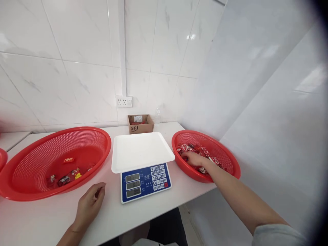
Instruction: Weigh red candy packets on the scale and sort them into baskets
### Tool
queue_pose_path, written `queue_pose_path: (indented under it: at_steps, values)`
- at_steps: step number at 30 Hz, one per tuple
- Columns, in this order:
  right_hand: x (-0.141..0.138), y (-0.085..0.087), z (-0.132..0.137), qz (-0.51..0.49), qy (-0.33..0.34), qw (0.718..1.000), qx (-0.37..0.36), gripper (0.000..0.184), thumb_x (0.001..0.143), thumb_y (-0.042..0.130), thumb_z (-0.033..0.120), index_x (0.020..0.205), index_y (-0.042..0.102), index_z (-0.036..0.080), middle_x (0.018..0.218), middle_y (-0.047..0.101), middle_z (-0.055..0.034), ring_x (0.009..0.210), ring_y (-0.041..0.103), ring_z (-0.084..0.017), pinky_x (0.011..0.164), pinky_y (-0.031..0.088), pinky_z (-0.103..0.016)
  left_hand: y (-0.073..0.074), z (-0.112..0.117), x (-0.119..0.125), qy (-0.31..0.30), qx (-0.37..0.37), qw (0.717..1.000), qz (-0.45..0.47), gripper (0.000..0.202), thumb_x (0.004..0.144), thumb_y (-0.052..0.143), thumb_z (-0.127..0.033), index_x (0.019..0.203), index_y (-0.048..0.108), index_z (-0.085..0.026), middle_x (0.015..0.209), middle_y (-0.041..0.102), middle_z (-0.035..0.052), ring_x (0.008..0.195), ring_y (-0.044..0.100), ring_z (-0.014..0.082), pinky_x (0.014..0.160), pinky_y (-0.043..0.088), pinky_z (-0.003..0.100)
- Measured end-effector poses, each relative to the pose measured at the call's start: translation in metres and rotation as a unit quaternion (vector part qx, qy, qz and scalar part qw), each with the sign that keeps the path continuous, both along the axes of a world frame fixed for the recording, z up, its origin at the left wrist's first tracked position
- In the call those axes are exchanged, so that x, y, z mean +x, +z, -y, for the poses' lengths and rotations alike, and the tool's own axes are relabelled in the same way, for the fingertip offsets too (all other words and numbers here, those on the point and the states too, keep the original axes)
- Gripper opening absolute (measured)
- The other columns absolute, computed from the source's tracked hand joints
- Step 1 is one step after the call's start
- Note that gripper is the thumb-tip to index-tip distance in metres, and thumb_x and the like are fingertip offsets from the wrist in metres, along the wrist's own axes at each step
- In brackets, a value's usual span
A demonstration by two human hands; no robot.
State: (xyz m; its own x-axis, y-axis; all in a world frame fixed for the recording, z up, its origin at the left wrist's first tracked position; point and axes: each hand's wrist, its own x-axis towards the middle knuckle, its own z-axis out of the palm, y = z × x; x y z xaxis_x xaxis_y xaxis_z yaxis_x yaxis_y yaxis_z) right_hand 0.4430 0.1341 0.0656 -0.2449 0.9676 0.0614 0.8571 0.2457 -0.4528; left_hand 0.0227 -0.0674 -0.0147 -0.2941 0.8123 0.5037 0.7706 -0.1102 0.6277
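Note:
Inside the red basket (232, 160) on the right, my right hand (194, 159) reaches down among small red wrapped packets (212, 158). Its fingertips are lost among the wrappers, so I cannot tell whether they grip one. My left hand (90, 205) rests on the white table, loosely curled with thumb and fingers together and nothing visible in it. Between the hands stands a digital scale (146, 182) with a bare white weighing tray (142, 150). A larger red basket (87, 136) on the left contains a few small packets (69, 177), near my left hand.
Behind the scale sits a small cardboard box (140, 128) with red things inside, beside a clear plastic bottle (158, 115). A wall socket (124, 101) is above it. Another red basket (2, 158) shows at the left edge. A pale wall borders the right side.

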Motion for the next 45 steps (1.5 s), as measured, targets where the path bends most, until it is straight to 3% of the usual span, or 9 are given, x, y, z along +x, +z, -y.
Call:
queue_pose_path:
  at_steps: [9, 16, 19, 21, 24, 27, 32, 38, 45]
  values:
    - [0.023, 0.028, -0.012, -0.110, -0.076, 0.991, 0.004, 0.037, 0.071, 0.061, 0.042, 0.099, 0.064, 0.018, 0.107, 0.065, -0.0089, 0.100, 0.058, -0.024, 0.092, 0.040, -0.038, 0.049, -0.009, 0.021, 0.017, 0.033, 0.998, 0.058, 0.021, 0.075, 0.056, -0.040, 0.081, 0.062, -0.020, 0.063, 0.061, -0.0013, 0.055, 0.058, 0.0121, 0.046, 0.045, 0.019]
    - [-0.037, 0.063, -0.002, -0.286, -0.070, 0.955, 0.040, 0.046, 0.080, 0.047, 0.053, 0.116, 0.051, 0.024, 0.114, 0.061, -0.0049, 0.096, 0.061, -0.018, 0.082, 0.049, -0.031, 0.115, -0.046, 0.069, -0.235, -0.057, 0.936, 0.256, 0.027, 0.080, 0.055, -0.039, 0.099, 0.056, -0.021, 0.078, 0.062, 0.0024, 0.076, 0.063, 0.0163, 0.067, 0.055, 0.030]
    - [-0.097, 0.078, 0.017, -0.484, 0.027, 0.872, -0.068, 0.044, 0.069, 0.065, 0.048, 0.106, 0.056, 0.026, 0.103, 0.063, -0.0022, 0.082, 0.063, -0.016, 0.071, 0.052, -0.029, 0.132, -0.070, 0.095, -0.323, -0.083, 0.898, 0.287, 0.045, 0.081, 0.055, -0.037, 0.123, 0.043, -0.027, 0.125, 0.051, 0.0095, 0.121, 0.045, 0.0221, 0.094, 0.045, 0.039]
    - [-0.136, 0.081, 0.030, -0.542, 0.084, 0.823, -0.149, 0.041, 0.067, 0.069, 0.045, 0.102, 0.056, 0.028, 0.089, 0.063, 0.0008, 0.070, 0.061, -0.013, 0.062, 0.052, -0.027, 0.135, -0.084, 0.106, -0.320, -0.085, 0.893, 0.304, 0.062, 0.079, 0.059, -0.038, 0.133, 0.032, -0.028, 0.138, 0.038, 0.0113, 0.132, 0.030, 0.0255, 0.102, 0.036, 0.045]
    - [-0.177, 0.077, 0.043, -0.590, 0.137, 0.761, -0.231, 0.037, 0.070, 0.067, 0.045, 0.101, 0.057, 0.028, 0.080, 0.060, 0.0030, 0.064, 0.058, -0.010, 0.058, 0.051, -0.023, 0.134, -0.097, 0.108, -0.333, -0.141, 0.862, 0.356, 0.070, 0.080, 0.057, -0.044, 0.138, 0.022, -0.026, 0.128, 0.046, 0.0134, 0.121, 0.044, 0.0258, 0.097, 0.040, 0.047]
    - [-0.195, 0.070, 0.045, -0.610, 0.138, 0.735, -0.262, 0.037, 0.070, 0.069, 0.043, 0.101, 0.057, 0.027, 0.083, 0.059, 0.0031, 0.067, 0.058, -0.009, 0.061, 0.050, -0.022, 0.130, -0.097, 0.099, -0.340, -0.176, 0.820, 0.425, 0.062, 0.083, 0.052, -0.046, 0.135, 0.027, -0.026, 0.115, 0.053, 0.0101, 0.103, 0.056, 0.0211, 0.087, 0.048, 0.043]
    - [-0.201, 0.060, 0.041, -0.567, 0.135, 0.769, -0.262, 0.043, 0.070, 0.067, 0.045, 0.106, 0.056, 0.025, 0.095, 0.061, -0.0006, 0.074, 0.059, -0.012, 0.065, 0.051, -0.025, 0.120, -0.092, 0.081, -0.311, -0.186, 0.784, 0.504, 0.039, 0.083, 0.055, -0.033, 0.120, 0.046, -0.020, 0.111, 0.055, 0.0083, 0.095, 0.059, 0.0167, 0.085, 0.049, 0.038]
    - [-0.194, 0.051, 0.027, -0.394, 0.114, 0.908, -0.083, 0.041, 0.073, 0.064, 0.034, 0.112, 0.055, 0.022, 0.118, 0.057, -0.0063, 0.105, 0.054, -0.018, 0.092, 0.043, -0.035, 0.121, -0.102, 0.067, -0.216, -0.157, 0.816, 0.513, 0.039, 0.086, 0.046, -0.020, 0.124, 0.041, -0.027, 0.094, 0.053, 0.0020, 0.081, 0.059, 0.0111, 0.077, 0.054, 0.033]
    - [-0.182, 0.031, 0.010, -0.369, 0.092, 0.917, -0.123, 0.033, 0.080, 0.051, 0.025, 0.112, 0.056, 0.019, 0.122, 0.058, -0.0090, 0.110, 0.055, -0.017, 0.092, 0.045, -0.034, 0.119, -0.115, 0.062, -0.194, -0.191, 0.857, 0.438, 0.045, 0.081, 0.049, -0.013, 0.123, 0.042, -0.026, 0.091, 0.053, 0.0007, 0.085, 0.059, 0.0125, 0.080, 0.054, 0.033]
